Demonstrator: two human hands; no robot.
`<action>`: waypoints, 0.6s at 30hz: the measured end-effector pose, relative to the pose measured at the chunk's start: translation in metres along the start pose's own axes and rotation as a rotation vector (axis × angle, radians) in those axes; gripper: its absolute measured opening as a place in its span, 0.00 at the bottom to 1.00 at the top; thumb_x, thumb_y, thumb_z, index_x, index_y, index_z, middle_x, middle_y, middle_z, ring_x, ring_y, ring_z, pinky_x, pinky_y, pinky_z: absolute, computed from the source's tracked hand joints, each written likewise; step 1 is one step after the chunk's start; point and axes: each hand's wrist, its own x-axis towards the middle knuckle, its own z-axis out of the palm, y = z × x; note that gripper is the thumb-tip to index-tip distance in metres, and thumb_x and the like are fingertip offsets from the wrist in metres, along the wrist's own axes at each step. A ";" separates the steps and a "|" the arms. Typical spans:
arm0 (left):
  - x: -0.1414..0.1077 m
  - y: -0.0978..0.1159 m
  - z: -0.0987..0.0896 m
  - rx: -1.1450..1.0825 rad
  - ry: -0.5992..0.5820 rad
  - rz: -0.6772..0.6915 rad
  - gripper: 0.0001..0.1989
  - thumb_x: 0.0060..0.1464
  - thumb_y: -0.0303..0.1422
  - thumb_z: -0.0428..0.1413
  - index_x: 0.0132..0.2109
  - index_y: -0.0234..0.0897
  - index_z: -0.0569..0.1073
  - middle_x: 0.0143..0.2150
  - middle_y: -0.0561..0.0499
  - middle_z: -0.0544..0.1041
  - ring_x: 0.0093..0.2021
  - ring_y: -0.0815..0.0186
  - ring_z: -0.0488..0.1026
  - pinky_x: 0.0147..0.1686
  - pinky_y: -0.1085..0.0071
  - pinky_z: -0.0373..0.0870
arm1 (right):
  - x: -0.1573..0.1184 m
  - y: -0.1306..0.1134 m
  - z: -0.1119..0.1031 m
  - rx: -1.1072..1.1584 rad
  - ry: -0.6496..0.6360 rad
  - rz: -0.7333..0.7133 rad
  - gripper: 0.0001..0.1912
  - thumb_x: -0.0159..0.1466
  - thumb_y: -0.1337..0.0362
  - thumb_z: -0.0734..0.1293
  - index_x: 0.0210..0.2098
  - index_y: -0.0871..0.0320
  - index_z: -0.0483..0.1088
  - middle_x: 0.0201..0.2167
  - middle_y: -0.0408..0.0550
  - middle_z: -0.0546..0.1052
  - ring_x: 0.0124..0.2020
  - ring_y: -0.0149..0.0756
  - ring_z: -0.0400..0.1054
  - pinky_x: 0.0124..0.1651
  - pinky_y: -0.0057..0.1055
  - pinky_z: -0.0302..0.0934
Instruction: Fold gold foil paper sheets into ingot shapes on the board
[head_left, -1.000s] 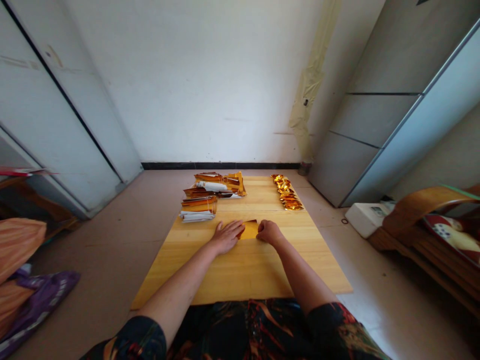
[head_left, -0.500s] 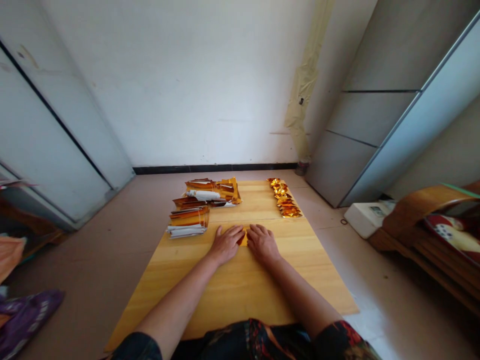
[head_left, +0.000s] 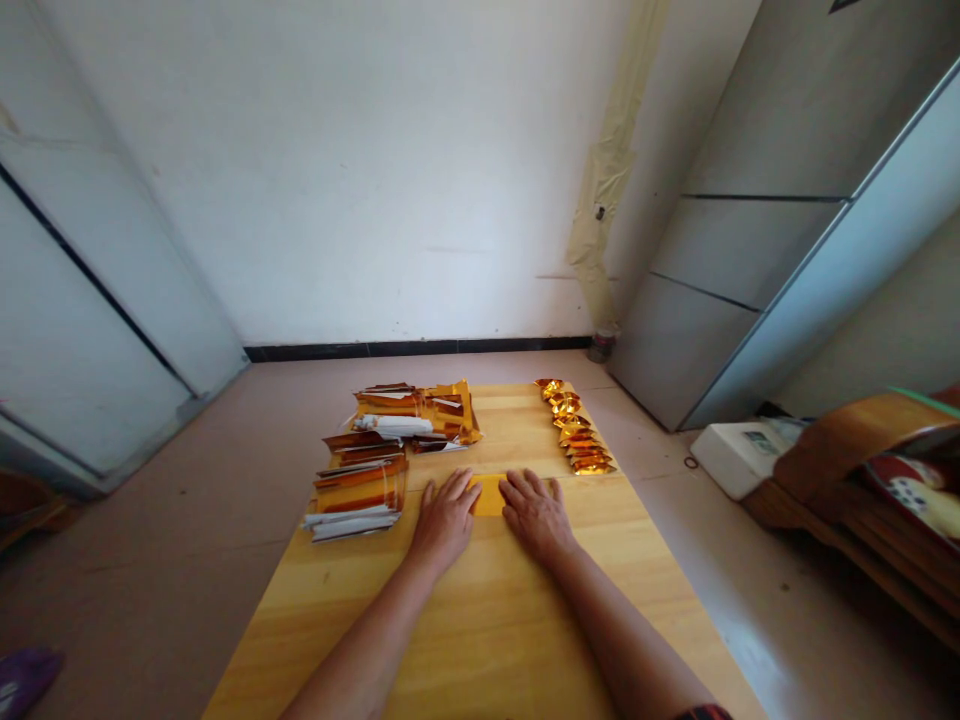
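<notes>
A small sheet of golden-orange paper (head_left: 489,497) lies flat on the wooden board between my two hands. My left hand (head_left: 444,518) rests on its left edge, fingers stretched out and pointing forward. Its right edge is under the fingertips of my right hand (head_left: 537,515), which also lies flat with fingers extended. Both hands hide the sheet's ends. To the left are stacks of gold paper sheets (head_left: 360,482) with white undersides, and further back another stack (head_left: 450,405). A row of folded, shiny gold paper pieces (head_left: 579,435) stands at the back right.
The wooden board (head_left: 480,620) spans the area before me, its far edge a short way from the white wall (head_left: 375,200). A grey refrigerator (head_left: 720,260) stands at the right rear. Beside it are a white box (head_left: 731,460) and wooden furniture (head_left: 847,470).
My hands have spread slightly apart, and more of the gold sheet shows flat between them. The view has tilted up a little, so the board appears lower.
</notes>
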 end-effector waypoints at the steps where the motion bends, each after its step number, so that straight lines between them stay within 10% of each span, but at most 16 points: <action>1: 0.000 -0.001 0.000 -0.016 0.013 -0.002 0.23 0.54 0.23 0.45 0.54 0.46 0.69 0.62 0.49 0.63 0.63 0.60 0.56 0.60 0.50 0.50 | 0.003 0.001 0.000 0.002 0.000 -0.003 0.22 0.66 0.58 0.54 0.59 0.44 0.58 0.63 0.45 0.59 0.64 0.43 0.48 0.61 0.55 0.38; 18: 0.013 -0.013 -0.001 -0.113 0.053 0.193 0.09 0.56 0.33 0.53 0.42 0.45 0.76 0.46 0.51 0.76 0.47 0.62 0.69 0.49 0.61 0.62 | 0.008 0.012 -0.005 0.053 -0.029 -0.073 0.23 0.62 0.54 0.61 0.57 0.46 0.61 0.61 0.49 0.62 0.62 0.46 0.50 0.60 0.54 0.39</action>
